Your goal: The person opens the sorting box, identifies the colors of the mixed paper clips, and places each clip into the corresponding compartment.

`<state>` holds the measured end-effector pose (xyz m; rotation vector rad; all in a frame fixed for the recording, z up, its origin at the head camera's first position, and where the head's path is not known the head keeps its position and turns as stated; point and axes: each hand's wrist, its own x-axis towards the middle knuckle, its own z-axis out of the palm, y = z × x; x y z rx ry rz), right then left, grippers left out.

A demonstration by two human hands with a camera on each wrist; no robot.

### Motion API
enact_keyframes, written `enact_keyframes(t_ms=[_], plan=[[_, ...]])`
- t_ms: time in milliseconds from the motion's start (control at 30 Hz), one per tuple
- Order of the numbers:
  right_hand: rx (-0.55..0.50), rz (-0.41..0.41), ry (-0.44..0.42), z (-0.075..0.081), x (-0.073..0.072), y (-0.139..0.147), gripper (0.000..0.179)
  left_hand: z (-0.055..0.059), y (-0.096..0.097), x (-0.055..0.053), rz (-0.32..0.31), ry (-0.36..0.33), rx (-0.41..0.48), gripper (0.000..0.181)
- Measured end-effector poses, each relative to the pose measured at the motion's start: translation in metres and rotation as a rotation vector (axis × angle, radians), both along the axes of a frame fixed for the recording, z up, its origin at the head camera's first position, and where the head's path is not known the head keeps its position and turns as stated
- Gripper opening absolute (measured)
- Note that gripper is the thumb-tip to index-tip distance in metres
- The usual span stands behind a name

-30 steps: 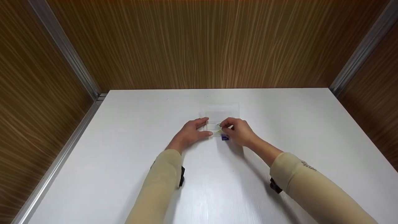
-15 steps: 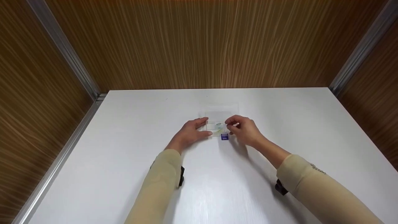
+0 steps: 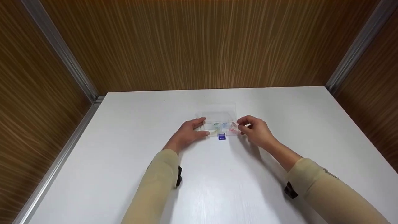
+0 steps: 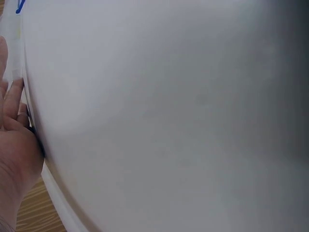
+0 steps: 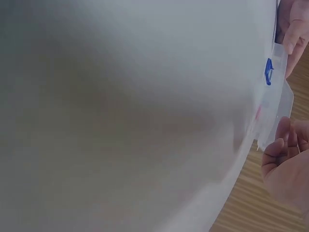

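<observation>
A clear plastic box (image 3: pixel 229 133) with its lid (image 3: pixel 220 109) raised at the back sits mid-table. It is split into compartments with small coloured pieces: green (image 3: pixel 216 124), blue (image 3: pixel 224 124) and pink-red (image 3: pixel 233 125), too small to make out. A blue latch (image 3: pixel 221 136) shows at the front. My left hand (image 3: pixel 188 132) grips the box's left end, thumb at the front and fingers behind. At the right end is my right hand (image 3: pixel 255 130), fingers bent and fingertips near the thumb, by the pink-red piece. Whether it pinches anything is hidden.
The white table (image 3: pixel 199 186) is bordered by wood-patterned panels (image 3: pixel 199 43) at the back and both sides. Metal strips (image 3: pixel 67 59) run along the panel corners. Black wrist straps (image 3: pixel 290 190) show under the sleeves.
My right hand has moved rightward, from the left compartments to the box's right end, uncovering the blue and pink-red pieces and the latch. The left hand stays at the left end.
</observation>
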<state>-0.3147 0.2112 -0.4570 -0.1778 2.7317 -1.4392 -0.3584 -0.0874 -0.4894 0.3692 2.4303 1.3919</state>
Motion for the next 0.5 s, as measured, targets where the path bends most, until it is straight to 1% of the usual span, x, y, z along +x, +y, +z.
enact_keyframes(t_ms=[133, 267, 333, 400, 500], plan=[[-0.013, 0.003, 0.005, -0.001, 0.001, 0.003, 0.025, 0.001, -0.006, -0.003, 0.016, -0.009, -0.012, 0.076], [-0.019, 0.009, 0.019, 0.0, 0.004, 0.007, 0.025, 0.004, -0.012, -0.008, 0.055, -0.036, -0.082, 0.078], [-0.018, 0.008, 0.036, 0.002, 0.006, 0.01, 0.025, 0.008, -0.014, -0.011, 0.077, -0.048, -0.113, 0.08], [0.004, 0.003, 0.062, 0.005, 0.008, 0.014, 0.025, 0.014, -0.017, -0.013, 0.089, -0.047, -0.124, 0.082], [0.073, -0.011, 0.119, 0.007, 0.011, 0.021, 0.025, 0.023, -0.023, -0.013, 0.088, -0.006, -0.137, 0.081]])
